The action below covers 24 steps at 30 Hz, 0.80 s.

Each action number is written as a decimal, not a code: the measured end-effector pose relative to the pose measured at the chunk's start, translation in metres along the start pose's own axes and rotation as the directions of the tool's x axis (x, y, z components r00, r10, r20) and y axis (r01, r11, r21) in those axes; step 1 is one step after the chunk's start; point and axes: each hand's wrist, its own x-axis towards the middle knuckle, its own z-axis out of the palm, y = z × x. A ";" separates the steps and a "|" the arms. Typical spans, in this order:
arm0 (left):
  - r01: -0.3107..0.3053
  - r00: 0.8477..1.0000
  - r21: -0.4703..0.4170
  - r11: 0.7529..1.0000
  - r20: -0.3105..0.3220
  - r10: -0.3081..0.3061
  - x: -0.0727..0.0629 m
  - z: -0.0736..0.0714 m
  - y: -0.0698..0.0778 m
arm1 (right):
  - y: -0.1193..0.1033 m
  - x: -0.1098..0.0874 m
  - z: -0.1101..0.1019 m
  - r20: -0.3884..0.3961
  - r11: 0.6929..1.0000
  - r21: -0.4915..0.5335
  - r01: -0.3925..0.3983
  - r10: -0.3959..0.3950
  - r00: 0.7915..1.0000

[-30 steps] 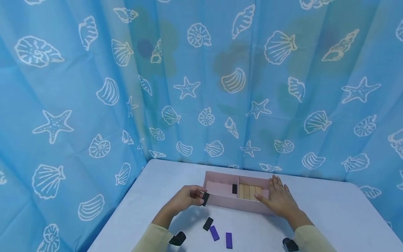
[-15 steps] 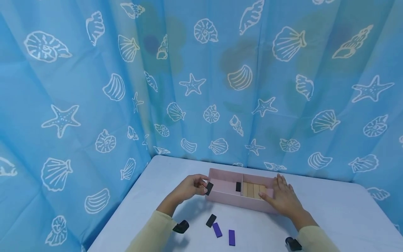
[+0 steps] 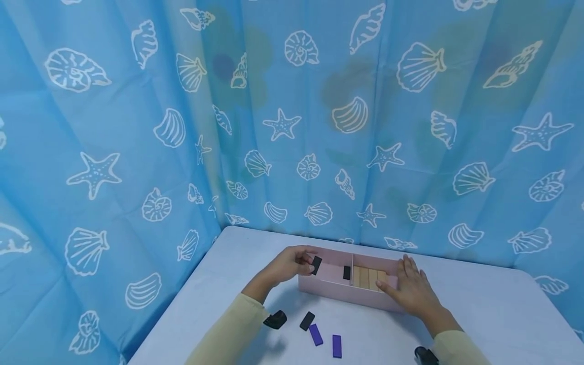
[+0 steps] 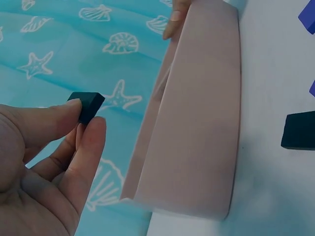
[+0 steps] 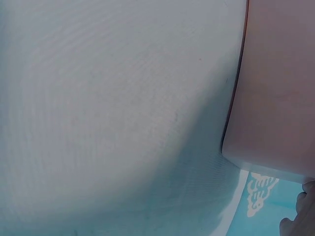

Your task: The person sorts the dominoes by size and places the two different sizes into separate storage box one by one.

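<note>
My left hand pinches a small black block between thumb and fingertips, over the left compartment of a pink box. In the left wrist view the block is held up beside the box's long wall. Inside that compartment, another black block stands against the divider. Several pale wooden blocks lie side by side in the right compartment. My right hand rests on the box's right end with its fingers extended; the right wrist view catches only part of its fingers at the lower right corner.
In front of the box, a loose black block and two purple blocks, one angled and one straighter, lie on the white table. A blue shell-print curtain hangs behind and to the left.
My left hand has carried the black block rightward and up, from outside the box's left front corner to over the left compartment. The right hand stays on the box's right end.
</note>
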 end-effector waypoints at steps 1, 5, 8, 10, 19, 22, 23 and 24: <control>-0.001 1.000 0.001 1.000 0.003 0.001 0.002 0.001 0.000 | 0.000 0.000 0.000 0.002 1.000 0.002 -0.003 0.003 1.000; -0.001 1.000 0.010 1.000 0.002 0.001 0.007 0.002 0.000 | -0.001 -0.001 -0.002 0.008 1.000 0.014 -0.006 0.006 1.000; 0.002 1.000 0.014 1.000 0.007 -0.002 0.011 0.003 -0.001 | -0.001 -0.001 -0.002 0.013 1.000 0.016 -0.007 0.006 1.000; 0.001 1.000 0.010 1.000 0.015 -0.001 0.014 0.005 -0.001 | -0.001 -0.002 -0.003 0.009 1.000 0.012 -0.006 0.006 1.000; 0.041 0.999 -0.057 0.998 0.006 -0.041 0.027 0.011 -0.004 | -0.001 -0.002 -0.003 0.003 1.000 0.022 0.008 -0.008 1.000; 0.044 0.999 -0.075 0.996 -0.007 -0.045 0.033 0.013 -0.004 | 0.000 -0.001 -0.003 0.000 1.000 0.017 0.010 -0.010 1.000; 0.043 0.999 -0.080 0.996 -0.013 -0.044 0.035 0.014 -0.005 | 0.000 -0.001 -0.003 0.000 1.000 0.018 0.010 -0.010 1.000; 0.042 0.999 -0.082 0.996 -0.017 -0.044 0.037 0.015 -0.005 | 0.000 -0.001 -0.003 0.003 1.000 0.020 0.011 -0.011 1.000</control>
